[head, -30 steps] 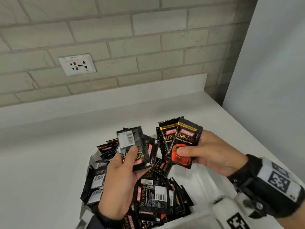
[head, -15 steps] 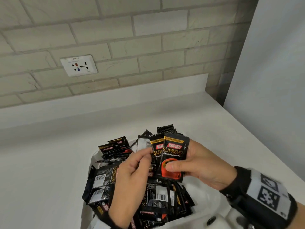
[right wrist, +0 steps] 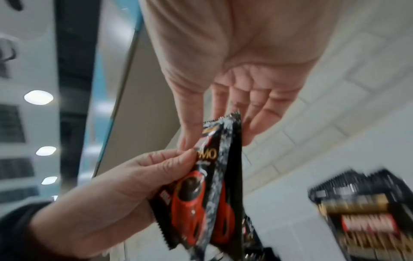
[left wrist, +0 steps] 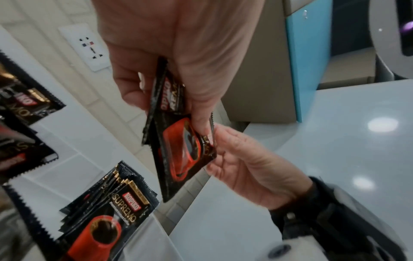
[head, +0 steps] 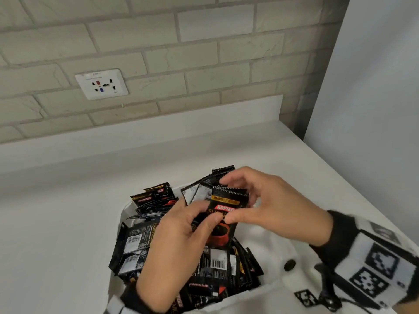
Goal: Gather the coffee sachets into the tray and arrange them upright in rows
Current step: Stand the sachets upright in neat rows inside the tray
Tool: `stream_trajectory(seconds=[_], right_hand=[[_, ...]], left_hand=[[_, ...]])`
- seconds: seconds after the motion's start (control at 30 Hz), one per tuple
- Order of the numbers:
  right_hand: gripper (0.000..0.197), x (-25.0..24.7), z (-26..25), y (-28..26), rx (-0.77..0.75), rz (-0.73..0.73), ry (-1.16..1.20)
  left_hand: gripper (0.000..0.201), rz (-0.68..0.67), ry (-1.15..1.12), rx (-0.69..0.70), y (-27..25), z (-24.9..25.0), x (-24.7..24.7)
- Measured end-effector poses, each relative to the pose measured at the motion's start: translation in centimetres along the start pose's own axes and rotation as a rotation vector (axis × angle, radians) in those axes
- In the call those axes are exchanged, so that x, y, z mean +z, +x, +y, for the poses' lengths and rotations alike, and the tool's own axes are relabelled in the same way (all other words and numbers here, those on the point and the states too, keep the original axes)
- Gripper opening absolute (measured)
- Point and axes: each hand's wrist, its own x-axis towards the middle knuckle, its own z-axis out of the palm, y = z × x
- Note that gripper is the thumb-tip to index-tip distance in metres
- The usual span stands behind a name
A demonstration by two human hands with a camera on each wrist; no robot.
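Over the white tray (head: 124, 211), both hands meet on one small stack of black-and-red coffee sachets (head: 223, 223). My left hand (head: 197, 215) grips the stack's lower part with thumb on the front, as the left wrist view shows (left wrist: 167, 106). My right hand (head: 246, 200) pinches the upper part, thumb in front and fingers behind (right wrist: 219, 134). The held sachets (right wrist: 212, 194) stand upright and face me. Several loose sachets (head: 217, 264) lie jumbled in the tray, some showing barcodes. A few more sachets (head: 156, 198) lean at its far left corner.
The tray sits on a white counter (head: 68, 211) against a brick wall with a socket plate (head: 101, 83). A grey panel (head: 374, 109) closes off the right side, and the counter's edge runs diagonally along it. Bare tray floor (head: 269, 243) shows at the right.
The two hands came together: the sachets the left hand held apart now join the right hand's sachets in one stack, lower and closer to the tray.
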Motion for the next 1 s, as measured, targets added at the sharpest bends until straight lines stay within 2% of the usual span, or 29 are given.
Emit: stream_trajectory(seconds=[0.07, 0.17, 0.27, 0.33, 0.43, 0.53, 0.77, 0.83, 0.9, 1.0], right_hand=[[0.039, -0.6, -1.1, 0.3, -0.060, -0.054, -0.131], [0.033, -1.1, -1.6, 0.9, -0.057, -0.123, -0.210], [0.024, -2.2, -1.2, 1.9, -0.025, -0.119, -0.216], [0.023, -3.0, -0.4, 2.7, 0.014, -0.090, -0.194], [0.027, -3.7, 0.7, 3.8, 0.040, -0.075, -0.223], [0.020, -3.5, 1.7, 4.6, 0.078, -0.123, -0.333], [0.018, -1.3, 3.0, 5.7, 0.092, -0.383, -0.913], [0.015, -0.5, 3.0, 6.0, 0.066, -0.413, -0.978], [0.015, 0.2, 3.0, 6.5, 0.026, -0.429, -1.021], [0.016, 0.9, 2.8, 7.5, -0.005, -0.400, -1.042]], left_hand=[[0.021, 0.003, 0.066, 0.033, 0.3, 0.3, 0.1], [0.020, 0.044, 0.101, 0.022, 0.5, 0.8, 0.1], [0.023, 0.132, 0.073, -0.010, 0.6, 1.2, -0.4], [0.016, 0.190, 0.025, -0.059, 0.6, 1.1, -1.2], [0.030, 0.244, 0.035, -0.108, 0.5, 0.4, -2.4], [0.035, 0.278, 0.054, -0.131, 0.2, 0.2, -3.1], [0.037, 0.263, 0.050, -0.190, -0.2, -0.2, -3.3], [0.039, 0.251, 0.047, -0.204, -0.1, 0.1, -3.3], [0.049, 0.244, 0.029, -0.219, 0.0, 0.5, -3.4], [0.056, 0.247, 0.014, -0.240, 0.0, 0.7, -3.5]])
